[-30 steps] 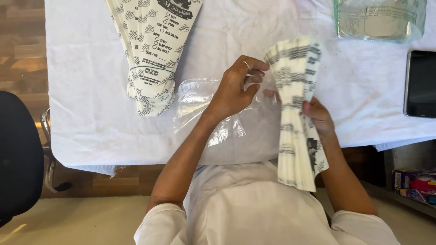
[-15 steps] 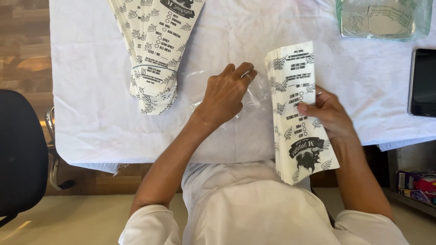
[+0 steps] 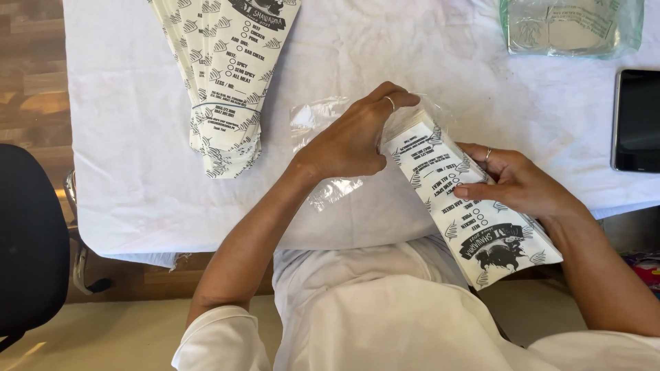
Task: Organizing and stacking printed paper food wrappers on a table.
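- The left hand (image 3: 347, 141), at the centre of the frame, has its fingers (image 3: 385, 99) curled and pinching the mouth of a clear plastic bag (image 3: 323, 137). The grip appears to hold the opening wide at the narrow end of the paper bundle.
- The right hand (image 3: 512, 182), right of centre, has its fingers (image 3: 474, 194) pressed together over the printed face of a stack of paper sleeves (image 3: 474, 213), thumb on the far edge. That grip seems to keep the sheets squared as one block.
- The stack lies slanted from the centre toward the lower right. Its narrow end is at the bag's mouth, under the film, and its wide end hangs off the counter's near edge over the lap.
- A second fanned stack of sleeves (image 3: 223, 75) lies in the upper left on the white cloth of the counter (image 3: 124, 178), well apart from both hands.
- A filled clear packet (image 3: 570, 27) sits in the upper right.
- A dark tablet (image 3: 638, 120) lies at the right edge.
- A black chair (image 3: 31, 240) stands at the lower left.
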